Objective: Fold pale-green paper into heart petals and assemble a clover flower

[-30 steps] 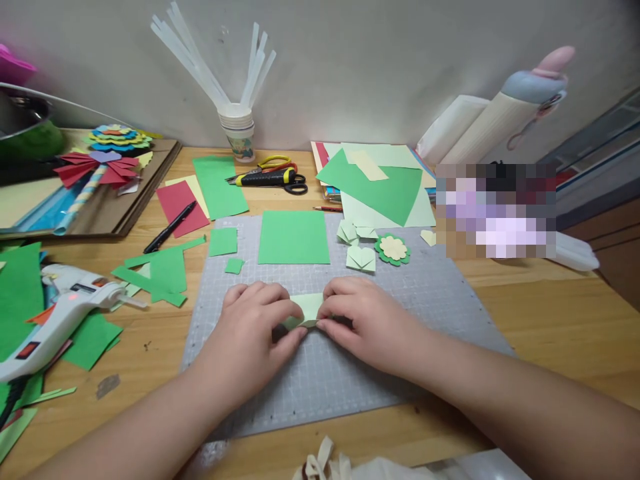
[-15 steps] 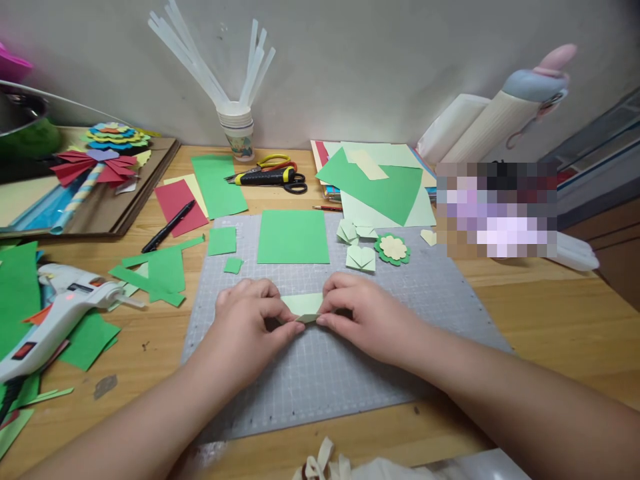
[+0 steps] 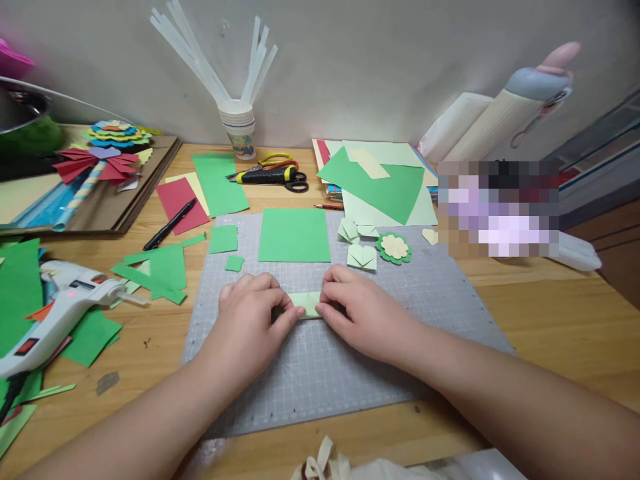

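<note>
Across the middle of the grey, gridded cutting mat, we hold a narrow, folded pale-green paper strip flat. Thumb and forefinger of our left hand are nearly together, pinching its left part; those of our right hand pinch its right end likewise. We judge the step to be pressing a crease; the next move calls for even pressure along the near edge. Beyond our fingertips, the bright-green square paper sheet limits forward travel; folded pale-green heart-shaped papers lie near our right knuckles. Towards us, open mat allows withdrawal.
</note>
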`<state>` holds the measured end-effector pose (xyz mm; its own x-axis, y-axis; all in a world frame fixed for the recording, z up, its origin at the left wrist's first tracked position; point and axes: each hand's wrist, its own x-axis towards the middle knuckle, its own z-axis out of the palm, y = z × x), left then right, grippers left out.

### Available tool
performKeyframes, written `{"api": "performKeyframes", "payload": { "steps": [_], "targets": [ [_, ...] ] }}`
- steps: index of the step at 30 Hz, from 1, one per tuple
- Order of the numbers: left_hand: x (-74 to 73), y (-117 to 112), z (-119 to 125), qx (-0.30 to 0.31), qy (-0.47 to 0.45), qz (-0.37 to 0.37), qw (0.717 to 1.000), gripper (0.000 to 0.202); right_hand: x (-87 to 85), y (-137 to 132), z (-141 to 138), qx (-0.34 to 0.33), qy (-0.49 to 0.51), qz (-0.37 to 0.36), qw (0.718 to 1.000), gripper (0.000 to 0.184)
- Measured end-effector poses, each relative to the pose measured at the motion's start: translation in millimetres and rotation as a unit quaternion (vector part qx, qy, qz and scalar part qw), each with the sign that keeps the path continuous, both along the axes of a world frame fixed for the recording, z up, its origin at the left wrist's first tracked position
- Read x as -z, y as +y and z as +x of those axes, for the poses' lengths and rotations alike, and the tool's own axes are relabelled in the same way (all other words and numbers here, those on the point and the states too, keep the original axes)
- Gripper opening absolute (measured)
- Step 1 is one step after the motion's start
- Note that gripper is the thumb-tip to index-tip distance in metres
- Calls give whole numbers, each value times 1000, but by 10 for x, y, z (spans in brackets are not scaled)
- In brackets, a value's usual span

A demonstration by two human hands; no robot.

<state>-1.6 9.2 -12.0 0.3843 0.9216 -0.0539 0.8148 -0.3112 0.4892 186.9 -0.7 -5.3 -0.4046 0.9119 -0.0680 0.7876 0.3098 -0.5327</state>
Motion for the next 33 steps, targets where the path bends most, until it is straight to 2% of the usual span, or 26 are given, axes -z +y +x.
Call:
{"api": "performKeyframes", "payload": {
  "steps": [6, 13, 25, 27, 30, 33],
  "targets": [
    [-6, -30, 24, -7, 56, 39, 998, 25, 18, -2, -33, 15, -32, 16, 999, 18],
    [-19, -14, 42, -3, 74, 43, 996, 28, 12, 12, -68, 14, -61, 26, 998, 19],
    [2, 11, 27, -4, 49, 50, 998, 30, 26, 42, -66, 12, -79, 28, 996, 20],
    [12, 26, 22, -3, 43, 57, 997, 24, 27, 42, -67, 10, -76, 30, 997, 20],
    [42, 55, 4, 35, 9, 68, 997, 4, 30, 45, -72, 11, -75, 28, 997, 19],
    [83, 78, -20, 78, -16, 80, 994, 15, 38, 54, -75, 12, -75, 26, 997, 19]
  ]
}}
